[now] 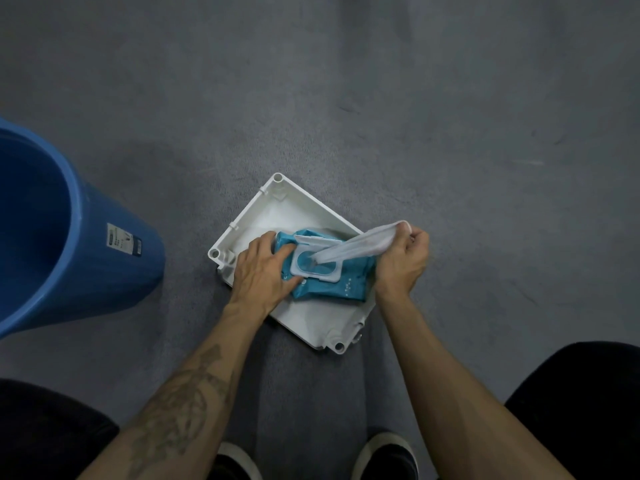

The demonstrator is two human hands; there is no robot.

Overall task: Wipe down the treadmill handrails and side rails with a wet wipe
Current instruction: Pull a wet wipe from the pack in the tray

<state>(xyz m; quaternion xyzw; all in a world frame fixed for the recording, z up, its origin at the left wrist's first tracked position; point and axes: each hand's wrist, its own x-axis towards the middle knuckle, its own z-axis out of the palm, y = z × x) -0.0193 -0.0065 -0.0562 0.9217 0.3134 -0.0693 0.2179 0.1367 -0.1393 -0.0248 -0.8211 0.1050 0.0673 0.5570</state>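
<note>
A teal pack of wet wipes [343,284] lies on a white plastic tray [304,209] on the grey floor, its white flip lid [313,242] open. My left hand [261,268] presses down on the pack's left end, fingers spread beside the opening. My right hand [403,256] pinches a white wet wipe [360,245] that stretches from the pack's opening up and to the right. No treadmill is in view.
A blue plastic bucket [114,258] stands on the floor at the left. Grey carpeted floor [415,116] spreads all around the tray. My knees in dark trousers and my two shoes [384,455] show at the bottom.
</note>
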